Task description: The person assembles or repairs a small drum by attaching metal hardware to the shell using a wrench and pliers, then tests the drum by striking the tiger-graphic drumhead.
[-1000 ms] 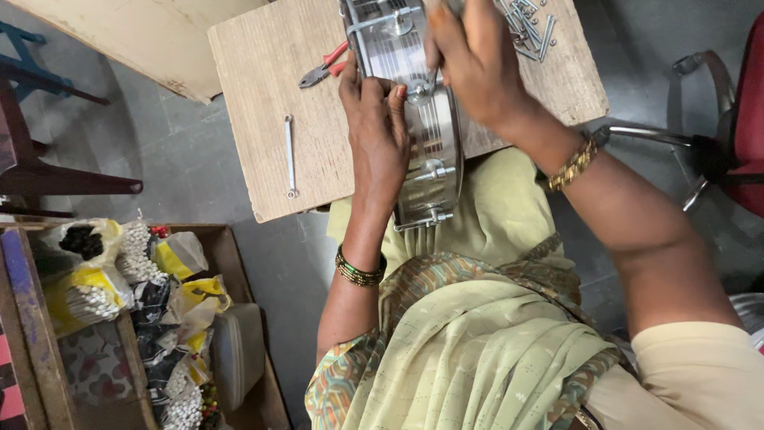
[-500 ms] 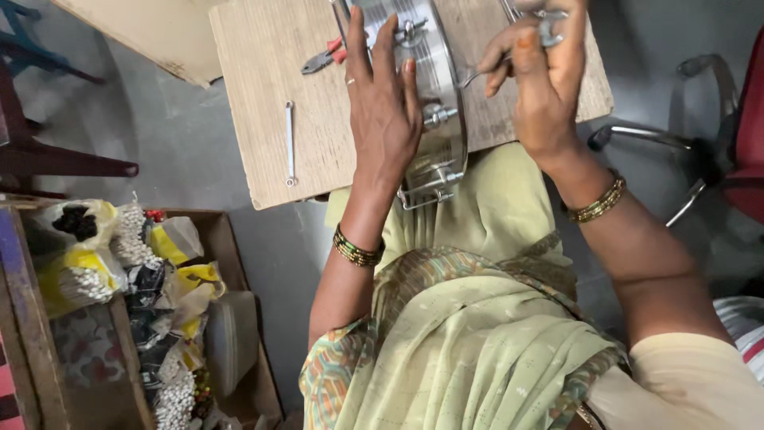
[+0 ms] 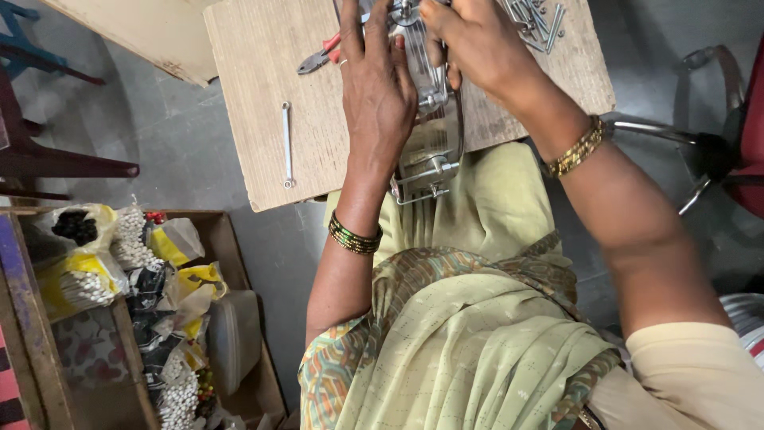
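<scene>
The left hand (image 3: 378, 87) lay flat along the metal assembly (image 3: 430, 135), its grip open, pinning it to the wooden counter (image 3: 263, 119). The right hand (image 3: 477, 44) pinched closed on the assembly's top fitting at 12 o'clock. Steady downward pressure would likely keep it from twisting (its lower end overhung the counter edge). Pliers (image 3: 318, 57) and a spanner (image 3: 286, 143) lay at 9 o'clock, screws (image 3: 537, 20) at 1 o'clock. Grey floor (image 3: 159, 135) lay below.

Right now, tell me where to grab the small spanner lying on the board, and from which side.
Pinch the spanner at mid-shank, from above. It lies flat on the wooden board, long and thin, clear of the pliers and left of the left hand, so its long sides look free; the ends seem too small to hold.
</scene>
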